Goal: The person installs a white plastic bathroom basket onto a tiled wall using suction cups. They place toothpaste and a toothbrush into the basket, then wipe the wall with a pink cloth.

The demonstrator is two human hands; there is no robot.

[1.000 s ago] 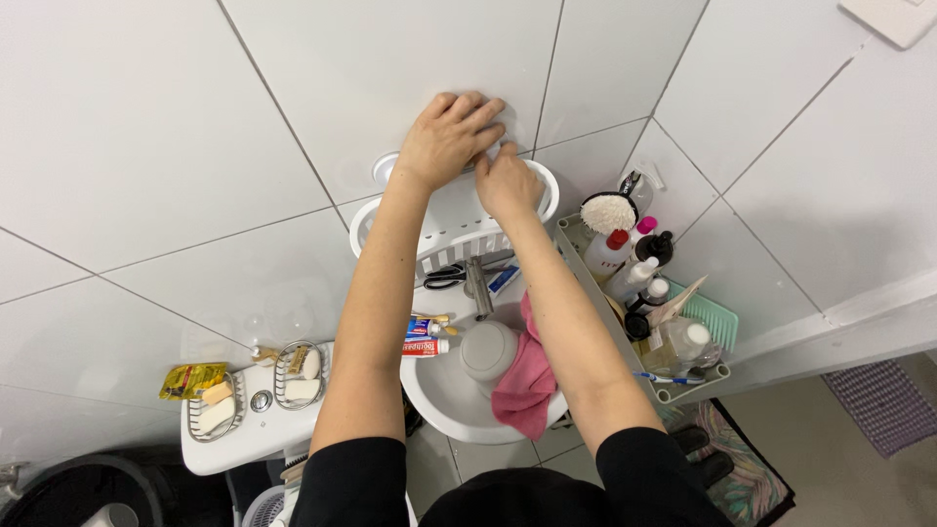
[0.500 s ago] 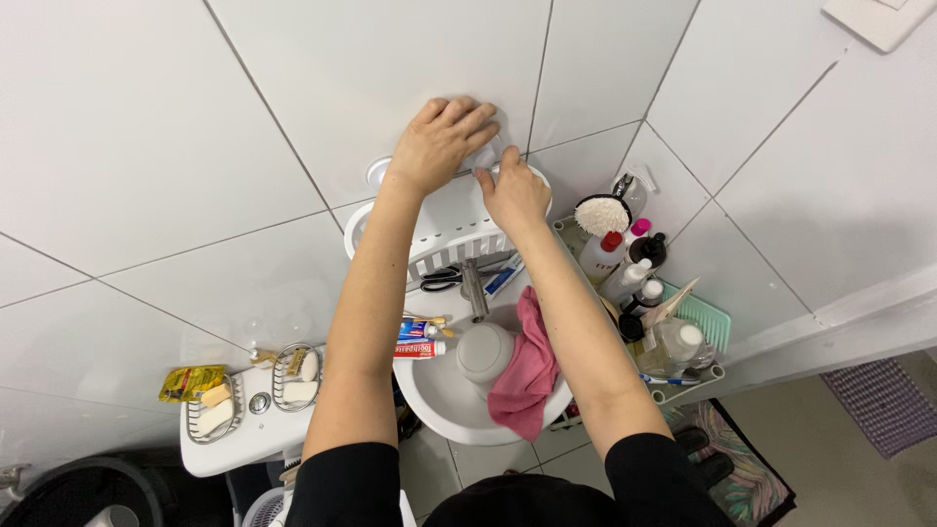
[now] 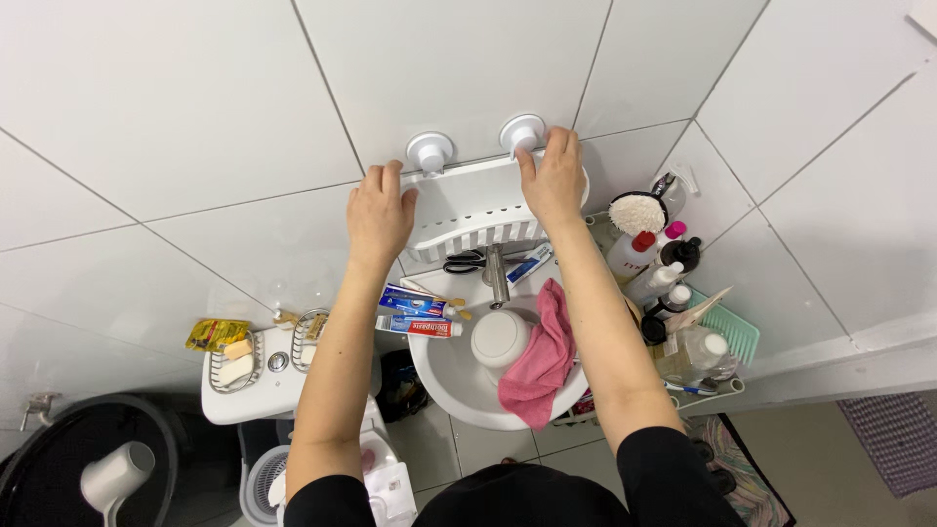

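Left hand (image 3: 379,210), right hand (image 3: 552,179) on white slotted wall shelf (image 3: 473,207)

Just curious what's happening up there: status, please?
Left hand and right hand grip white shelf ends. Two suction cups on wall above. Nothing blocking.

White slatted shelf (image 3: 478,210) on wall tiles

Sink (image 3: 444,385) partly under pink cloth (image 3: 537,366); dark bin (image 3: 59,468) cut by frame edge
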